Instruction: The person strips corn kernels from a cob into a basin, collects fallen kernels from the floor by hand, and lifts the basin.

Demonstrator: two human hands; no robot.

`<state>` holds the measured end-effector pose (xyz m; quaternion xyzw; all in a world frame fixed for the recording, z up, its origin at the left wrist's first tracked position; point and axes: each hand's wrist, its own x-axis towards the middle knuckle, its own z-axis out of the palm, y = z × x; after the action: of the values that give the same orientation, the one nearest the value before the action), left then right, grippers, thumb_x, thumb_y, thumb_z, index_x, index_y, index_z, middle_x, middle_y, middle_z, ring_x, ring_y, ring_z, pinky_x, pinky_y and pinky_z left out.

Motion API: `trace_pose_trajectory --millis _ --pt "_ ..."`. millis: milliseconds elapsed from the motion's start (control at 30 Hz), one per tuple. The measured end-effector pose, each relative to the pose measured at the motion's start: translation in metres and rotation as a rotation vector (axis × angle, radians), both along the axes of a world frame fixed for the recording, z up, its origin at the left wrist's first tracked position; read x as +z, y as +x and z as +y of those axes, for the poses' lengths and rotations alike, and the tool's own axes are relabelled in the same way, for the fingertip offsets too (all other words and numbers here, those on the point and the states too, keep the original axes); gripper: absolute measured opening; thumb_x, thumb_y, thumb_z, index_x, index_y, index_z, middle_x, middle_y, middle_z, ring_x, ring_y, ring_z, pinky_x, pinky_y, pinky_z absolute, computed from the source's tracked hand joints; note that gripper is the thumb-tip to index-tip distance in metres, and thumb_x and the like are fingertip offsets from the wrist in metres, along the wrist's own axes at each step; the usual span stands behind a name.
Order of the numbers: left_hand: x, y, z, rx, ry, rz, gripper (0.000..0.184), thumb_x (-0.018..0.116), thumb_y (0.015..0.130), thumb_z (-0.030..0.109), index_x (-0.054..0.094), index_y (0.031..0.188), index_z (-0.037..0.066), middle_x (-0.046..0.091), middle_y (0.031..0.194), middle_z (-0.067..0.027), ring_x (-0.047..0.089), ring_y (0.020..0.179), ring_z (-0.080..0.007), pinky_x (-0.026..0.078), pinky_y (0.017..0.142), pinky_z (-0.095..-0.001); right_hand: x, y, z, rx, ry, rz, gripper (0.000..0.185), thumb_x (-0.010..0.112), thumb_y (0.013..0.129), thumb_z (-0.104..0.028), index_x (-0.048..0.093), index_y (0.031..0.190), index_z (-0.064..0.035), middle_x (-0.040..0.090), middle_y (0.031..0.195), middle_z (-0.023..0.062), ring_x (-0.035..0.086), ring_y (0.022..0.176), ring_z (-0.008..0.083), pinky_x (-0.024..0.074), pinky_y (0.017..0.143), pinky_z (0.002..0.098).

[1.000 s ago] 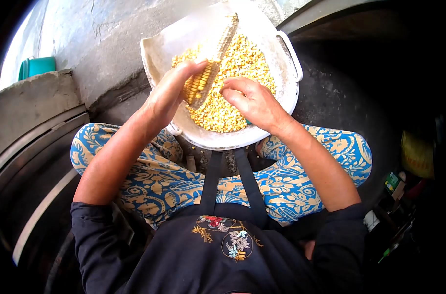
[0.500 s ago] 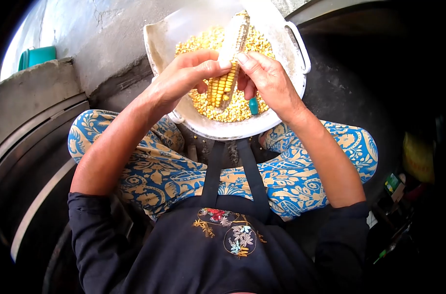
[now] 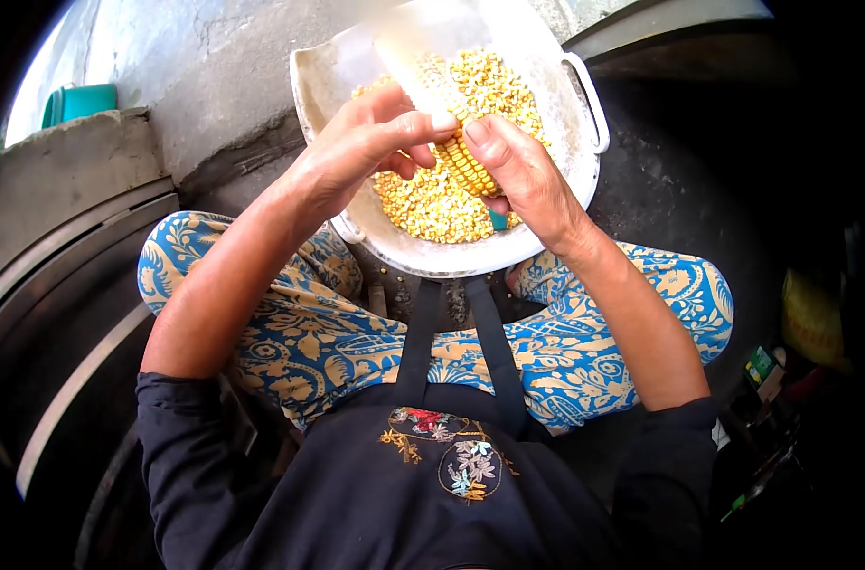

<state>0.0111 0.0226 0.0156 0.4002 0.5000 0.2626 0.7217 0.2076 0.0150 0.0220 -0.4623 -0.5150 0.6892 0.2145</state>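
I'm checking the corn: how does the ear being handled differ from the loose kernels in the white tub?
The ear of corn is held up at a slant, while the loose kernels lie in the white tub. The ear is one long piece; the loose kernels are many small ones. Kernels on the ear's lower part sit in neat rows, whereas the loose kernels are jumbled. Both show yellow.

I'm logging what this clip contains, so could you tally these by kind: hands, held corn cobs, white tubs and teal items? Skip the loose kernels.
Hands: 2 (left hand, right hand)
Held corn cobs: 1 (corn cob)
White tubs: 1 (white tub)
Teal items: 2 (teal piece in the tub, teal container on the low wall)
Total: 6
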Motion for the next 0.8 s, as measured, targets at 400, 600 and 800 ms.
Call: trace_pose_trajectory --millis 400,600,800 --pt "-0.001 -0.002 0.008 0.194 -0.073 -0.008 0.028 0.061 0.086 0.032 0.056 0.094 0.005 0.058 0.071 -0.0012 0.056 0.058 -0.0078 0.044 0.054 -0.0211 -0.010 0.002 -0.007 0.008 0.364 -0.229 0.049 0.040 0.093 -0.045 0.056 0.089 0.0007 0.054 0.064 0.0159 0.056 0.066 0.0244 0.0412 0.063 0.0373" --pt "0.003 -0.003 0.007 0.190 -0.044 -0.078 0.034 0.063 0.082 0.031 0.058 0.089 -0.001 0.060 0.065 -0.0081 0.056 0.061 -0.0122 0.045 0.062 -0.0230 -0.024 0.003 -0.005 -0.152 0.242 -0.091 0.048 0.038 0.095 -0.043 0.056 0.090 0.0014 0.054 0.064 0.0117 0.056 0.064 0.0217 0.0443 0.063 0.0366" --pt "0.004 0.001 0.002 0.156 0.054 0.116 0.029 0.064 0.083 0.032 0.057 0.089 0.004 0.058 0.069 -0.0021 0.056 0.062 -0.0079 0.045 0.060 -0.0224 -0.015 0.000 -0.007 -0.113 -0.044 0.043 0.052 0.044 0.090 -0.050 0.057 0.090 0.0003 0.054 0.065 0.0104 0.055 0.062 0.0182 0.0445 0.060 0.0314"
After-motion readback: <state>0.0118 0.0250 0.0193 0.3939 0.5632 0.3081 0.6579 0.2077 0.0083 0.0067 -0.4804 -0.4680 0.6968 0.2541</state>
